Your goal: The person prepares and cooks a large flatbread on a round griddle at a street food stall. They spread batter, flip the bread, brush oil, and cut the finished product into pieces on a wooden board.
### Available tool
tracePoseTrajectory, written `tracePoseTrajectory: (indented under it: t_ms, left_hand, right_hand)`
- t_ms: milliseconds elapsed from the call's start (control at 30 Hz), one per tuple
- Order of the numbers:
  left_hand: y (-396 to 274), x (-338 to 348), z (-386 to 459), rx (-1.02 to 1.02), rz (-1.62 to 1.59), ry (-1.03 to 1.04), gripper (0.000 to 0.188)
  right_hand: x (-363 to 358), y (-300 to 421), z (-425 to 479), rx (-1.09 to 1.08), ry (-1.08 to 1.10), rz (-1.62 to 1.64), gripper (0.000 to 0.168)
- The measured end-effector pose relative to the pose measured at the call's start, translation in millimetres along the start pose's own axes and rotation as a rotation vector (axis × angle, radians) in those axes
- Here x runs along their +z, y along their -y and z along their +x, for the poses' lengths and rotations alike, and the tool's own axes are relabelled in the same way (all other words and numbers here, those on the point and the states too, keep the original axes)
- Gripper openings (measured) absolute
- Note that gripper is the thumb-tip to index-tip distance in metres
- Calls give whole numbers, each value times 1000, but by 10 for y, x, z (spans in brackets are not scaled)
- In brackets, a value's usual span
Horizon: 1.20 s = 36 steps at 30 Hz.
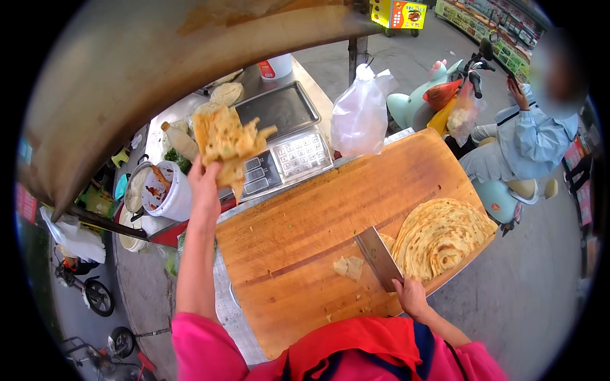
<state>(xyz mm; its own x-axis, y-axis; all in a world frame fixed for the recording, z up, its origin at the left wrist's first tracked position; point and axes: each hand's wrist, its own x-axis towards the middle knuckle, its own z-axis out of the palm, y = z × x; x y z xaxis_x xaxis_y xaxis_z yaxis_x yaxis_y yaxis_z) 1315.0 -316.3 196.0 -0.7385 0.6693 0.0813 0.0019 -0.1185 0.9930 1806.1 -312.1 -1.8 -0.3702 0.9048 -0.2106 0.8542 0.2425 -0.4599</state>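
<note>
My left hand is raised at the near side of the digital scale, holding a torn piece of browned flatbread flecked with green. My right hand grips the handle of a broad steel cleaver, whose blade rests on the wooden cutting board. Just right of the blade lies a large layered flatbread, cut along its left side, near the board's right edge. A small scrap of flatbread and crumbs lie left of the blade.
Behind the board are a metal tray, a hanging plastic bag, a squeeze bottle and a white tub of red sauce. A canopy hangs overhead. A person sits on a scooter at the right.
</note>
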Motion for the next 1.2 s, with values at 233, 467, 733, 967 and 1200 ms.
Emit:
tracePoseTrajectory:
  t_ms: [233, 467, 733, 967, 1200]
  left_hand:
    - [1068, 46, 1606, 635, 1196, 74, 59]
    - [1103, 106, 1339, 811, 1158, -93, 57]
    - [1022, -698, 935, 760, 877, -300, 34]
    - [850, -725, 911, 768, 970, -391, 45]
    - [871, -560, 1309, 842, 1028, -244, 81]
  right_hand:
    - [-53, 154, -15, 31, 13, 8, 27]
    - [62, 182, -74, 73, 18, -68, 25]
    - [70, 148, -40, 36, 23, -83, 25]
    - [108, 179, -65, -14, -45, -103, 28]
    - [127, 207, -84, -3, -39, -101, 27]
